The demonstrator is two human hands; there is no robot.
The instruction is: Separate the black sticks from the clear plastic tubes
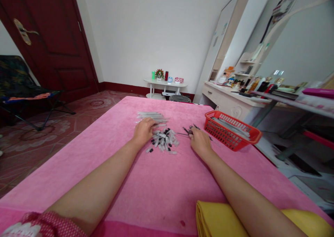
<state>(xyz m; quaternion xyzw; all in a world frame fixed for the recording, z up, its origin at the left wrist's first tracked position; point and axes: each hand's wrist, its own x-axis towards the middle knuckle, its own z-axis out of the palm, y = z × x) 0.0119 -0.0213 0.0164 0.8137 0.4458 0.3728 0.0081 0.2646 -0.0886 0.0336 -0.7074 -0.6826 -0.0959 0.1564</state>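
My left hand (143,132) is closed at the near edge of a row of clear pen barrels (150,115), its fingertips around a barrel end. Just right of it lies a loose pile of translucent pen caps (164,139), some with black ends. On the other side of the pile, my right hand (200,141) has its fingers curled on thin dark pen refills (185,129). Their ends stick out on both sides of the fingers, and the hand hides their middles.
A red plastic basket (220,134) holding long grey-white pen parts stands right of my right hand. A folded yellow cloth (217,218) lies under my right forearm. Pink cloth (156,184) covers the table. Beyond are a small white table (165,82) and a cluttered dresser (221,96).
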